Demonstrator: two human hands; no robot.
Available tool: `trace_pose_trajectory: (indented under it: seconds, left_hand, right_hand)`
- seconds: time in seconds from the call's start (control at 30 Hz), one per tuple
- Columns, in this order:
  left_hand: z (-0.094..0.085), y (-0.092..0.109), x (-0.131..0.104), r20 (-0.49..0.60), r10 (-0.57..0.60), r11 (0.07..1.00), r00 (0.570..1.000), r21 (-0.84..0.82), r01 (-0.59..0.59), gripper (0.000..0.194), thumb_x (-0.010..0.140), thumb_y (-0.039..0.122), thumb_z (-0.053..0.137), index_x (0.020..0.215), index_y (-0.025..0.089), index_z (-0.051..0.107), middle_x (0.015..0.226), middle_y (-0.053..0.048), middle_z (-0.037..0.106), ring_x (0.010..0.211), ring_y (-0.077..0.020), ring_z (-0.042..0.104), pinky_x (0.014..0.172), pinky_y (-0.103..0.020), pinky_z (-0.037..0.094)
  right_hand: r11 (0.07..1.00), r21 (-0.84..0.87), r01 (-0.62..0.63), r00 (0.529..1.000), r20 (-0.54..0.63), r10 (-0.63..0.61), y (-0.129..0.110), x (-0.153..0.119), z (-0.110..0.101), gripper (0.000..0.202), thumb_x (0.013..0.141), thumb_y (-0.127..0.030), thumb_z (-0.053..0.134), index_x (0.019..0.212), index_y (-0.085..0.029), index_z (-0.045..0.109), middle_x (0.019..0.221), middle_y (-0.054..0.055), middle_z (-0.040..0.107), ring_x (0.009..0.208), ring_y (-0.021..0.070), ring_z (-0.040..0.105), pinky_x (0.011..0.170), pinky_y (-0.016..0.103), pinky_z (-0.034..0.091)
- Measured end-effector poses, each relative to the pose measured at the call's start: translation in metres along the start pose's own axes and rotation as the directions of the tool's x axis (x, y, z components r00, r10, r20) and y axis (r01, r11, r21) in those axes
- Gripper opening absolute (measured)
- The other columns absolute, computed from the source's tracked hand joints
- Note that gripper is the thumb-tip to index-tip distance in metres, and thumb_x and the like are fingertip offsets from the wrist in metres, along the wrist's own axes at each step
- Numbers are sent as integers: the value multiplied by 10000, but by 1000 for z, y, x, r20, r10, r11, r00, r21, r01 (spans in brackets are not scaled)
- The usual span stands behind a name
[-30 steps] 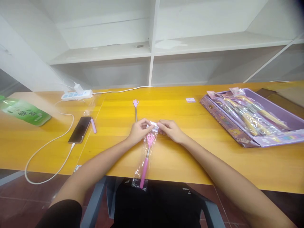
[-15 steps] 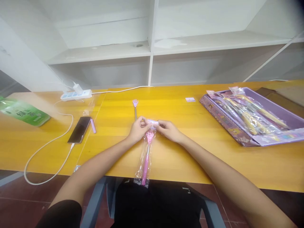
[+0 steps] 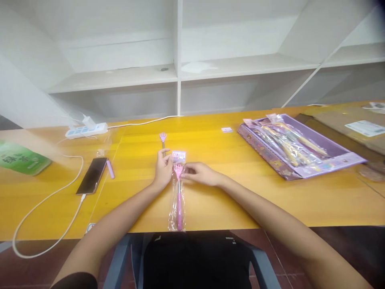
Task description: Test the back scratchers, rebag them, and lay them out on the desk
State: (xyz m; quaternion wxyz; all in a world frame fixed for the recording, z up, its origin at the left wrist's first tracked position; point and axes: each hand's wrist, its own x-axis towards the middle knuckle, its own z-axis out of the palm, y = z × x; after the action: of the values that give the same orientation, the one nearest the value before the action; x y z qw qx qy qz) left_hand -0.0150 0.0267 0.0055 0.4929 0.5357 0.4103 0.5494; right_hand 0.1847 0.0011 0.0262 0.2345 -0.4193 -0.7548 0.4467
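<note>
A pink back scratcher (image 3: 179, 200) with a hand-shaped head lies in a clear plastic sleeve near the table's front edge. A printed header card (image 3: 179, 156) tops the sleeve. My left hand (image 3: 164, 168) rests along the sleeve's left side by the card, fingers apart. On the right side, my right hand (image 3: 200, 173) touches the sleeve beside the pink head, its fingertips drawn together; what they grip is too small to make out. Behind my left hand lies an unwrapped scratcher with a lilac head (image 3: 163, 137) and a metal rod.
At the right, a purple box (image 3: 333, 164) holds several wrapped scratchers, beside a cardboard box (image 3: 345, 120). A small card (image 3: 226, 130) lies mid-table. Left are a phone (image 3: 92, 176) on a cable, a lilac stick (image 3: 110, 169), a power strip (image 3: 87, 130) and a green package (image 3: 24, 158).
The view has swung to the right. Both hands have come off the header card and moved down the sleeve's sides, and the card now shows fully. My left fingers have spread.
</note>
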Motion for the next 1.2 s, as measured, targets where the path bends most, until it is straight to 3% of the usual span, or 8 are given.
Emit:
trace_pose_trajectory:
  seconds: [0.2,0.33,0.5,0.7,0.8,0.9,1.07,1.2]
  left_hand:
    - [2,3,0,9,-57,998,998,-31,57,361,962,362,686,1219,209,483,852,-6,748,716,-159,736,663,-247,552]
    - [5,11,-7,-131,62,996,989,-59,-70,310,983,420,695,1131,218,510,806,3,726,643,-143,711,616,-229,549]
    - [13,20,-18,-144,185,968,972,-144,-206,278,1014,410,679,1131,244,489,960,-33,763,786,-190,787,730,-297,624]
    - [9,14,-9,-105,285,941,953,-160,-299,126,1022,323,631,1106,232,611,1135,-43,713,994,-209,783,972,-393,617]
    - [1,8,2,-153,243,951,958,-154,-266,195,981,284,642,1173,256,632,1170,-34,667,1052,-181,739,1000,-356,596]
    - [-4,3,10,-148,183,967,972,-150,-205,214,965,307,612,1172,256,626,1120,-33,628,1000,-170,714,935,-345,614]
    - [-3,-5,11,-113,64,988,992,-131,-79,177,909,288,597,1067,216,629,1078,-39,606,826,-132,674,756,-278,602]
    - [-2,-7,8,-72,27,996,997,-83,-33,160,901,299,571,1018,206,626,1048,-38,619,764,-123,639,687,-250,560]
  right_hand:
    - [988,157,-8,985,-170,35,-7,-13,40,319,1011,-510,581,987,-195,619,890,26,693,777,174,606,730,305,470]
    - [994,101,-49,991,-117,61,-33,-47,59,405,1002,-584,616,1147,-206,591,1031,63,715,878,209,655,787,343,500]
    - [963,-214,-163,965,-240,110,-76,-76,109,370,906,-489,771,1060,-210,583,1029,82,683,856,239,647,726,342,478]
    - [945,-188,-269,911,-368,186,-77,-70,143,133,1068,-254,451,1118,-199,561,925,67,694,738,195,635,652,298,445]
    - [960,-147,-238,908,-384,167,-57,-78,109,261,1117,-304,353,1115,-208,596,954,74,706,786,199,660,712,301,475]
    - [917,-236,-322,835,-527,158,-31,-103,52,366,1126,-361,293,1167,-212,625,1054,115,713,914,249,675,814,350,492]
    - [632,-287,-720,535,-809,242,0,-154,-54,455,1097,-458,319,1305,-189,621,1082,177,731,931,332,684,775,388,478]
    - [457,-280,-844,403,-894,197,13,-181,-129,572,1108,-511,310,1530,-187,519,1213,219,732,1027,374,689,830,421,468]
